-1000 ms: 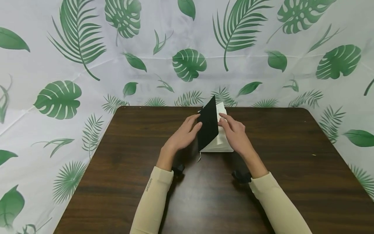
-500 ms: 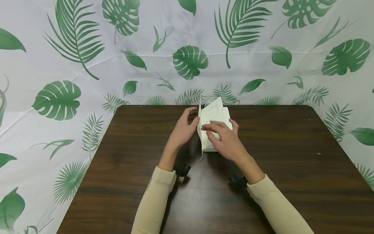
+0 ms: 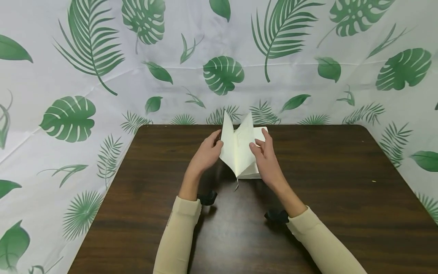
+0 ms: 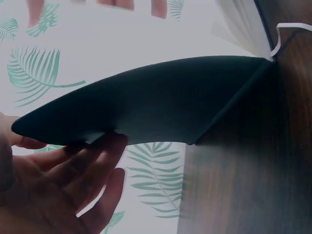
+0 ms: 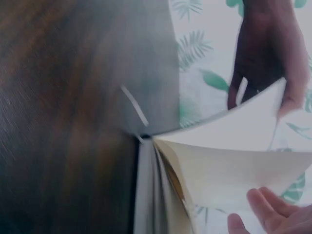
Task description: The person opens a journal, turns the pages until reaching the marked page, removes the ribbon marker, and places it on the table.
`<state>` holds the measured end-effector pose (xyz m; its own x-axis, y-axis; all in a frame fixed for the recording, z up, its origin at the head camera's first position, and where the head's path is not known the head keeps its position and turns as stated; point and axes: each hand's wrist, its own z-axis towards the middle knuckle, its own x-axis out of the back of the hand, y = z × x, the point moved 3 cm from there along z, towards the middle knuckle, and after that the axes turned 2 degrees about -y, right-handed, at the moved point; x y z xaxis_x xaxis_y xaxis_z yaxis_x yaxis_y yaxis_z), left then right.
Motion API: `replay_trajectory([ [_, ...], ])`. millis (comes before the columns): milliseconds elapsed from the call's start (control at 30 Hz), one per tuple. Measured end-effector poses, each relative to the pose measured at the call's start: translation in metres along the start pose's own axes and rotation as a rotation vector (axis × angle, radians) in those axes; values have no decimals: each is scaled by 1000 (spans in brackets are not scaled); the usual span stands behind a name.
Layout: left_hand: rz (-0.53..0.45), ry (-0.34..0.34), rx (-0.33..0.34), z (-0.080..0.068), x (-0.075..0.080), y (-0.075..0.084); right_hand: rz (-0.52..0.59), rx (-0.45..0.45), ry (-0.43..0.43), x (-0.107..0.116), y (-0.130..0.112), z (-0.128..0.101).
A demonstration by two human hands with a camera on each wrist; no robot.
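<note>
Cream-coloured paper makes up the pages of the notebook (image 3: 244,152), which lies near the far middle of the dark wood-grain counter (image 3: 342,198), its spine toward the person and its page block resting flat on the surface. The cover is matt black on the outside, as the left wrist view shows (image 4: 146,105), and pale on the inside. It is lifted up and to the left, standing at a steep angle, with one cream leaf (image 3: 244,146) raised beside it, so that the two form a V shape in the head view. A thin white ribbon marker (image 3: 236,185) hangs from the near end of the spine and trails onto the counter; it appears again at the spine in both wrist views (image 5: 134,105). The left hand (image 3: 205,156) supports the black cover from its outer side, fingers extended beneath it and thumb at the cover's edge, so this grip is spread along the board rather than clenched. The right hand (image 3: 267,161) holds the raised leaf at its right edge, with thumb and fingertips pinching the paper; the right wrist view shows the page curved upward from the spine above the remaining stack. Both forearms wear beige sleeves (image 3: 178,236). A white backdrop (image 3: 68,76) printed with green leaves surrounds the counter on three sides.
</note>
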<state>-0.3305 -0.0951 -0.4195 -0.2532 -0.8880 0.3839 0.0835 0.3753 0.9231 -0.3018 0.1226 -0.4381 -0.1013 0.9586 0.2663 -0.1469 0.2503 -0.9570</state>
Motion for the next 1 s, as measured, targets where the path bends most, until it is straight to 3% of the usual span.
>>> replay_trajectory([
  [133,29,56,-4,1,-2,-1,-38,39,-109,-17,1,-4],
  [300,56,125,-10,0,-2,-1,-157,70,-192,-29,3,-10],
  [467,100,168,-27,-2,-2,-1,-204,93,-272,-39,5,-16],
  [567,132,178,-17,-2,-1,-1,-238,124,-320,-45,5,-19],
  [700,136,143,18,-3,3,-5,-281,152,-371,-45,3,-19],
  [800,90,100,30,-2,11,-11,-319,191,-350,-35,-3,-16],
  [900,34,43,47,-2,20,-17,-342,220,-271,-17,-9,-10],
  [1000,10,-17,72,-5,28,-23,-363,134,-129,7,-11,-4],
])
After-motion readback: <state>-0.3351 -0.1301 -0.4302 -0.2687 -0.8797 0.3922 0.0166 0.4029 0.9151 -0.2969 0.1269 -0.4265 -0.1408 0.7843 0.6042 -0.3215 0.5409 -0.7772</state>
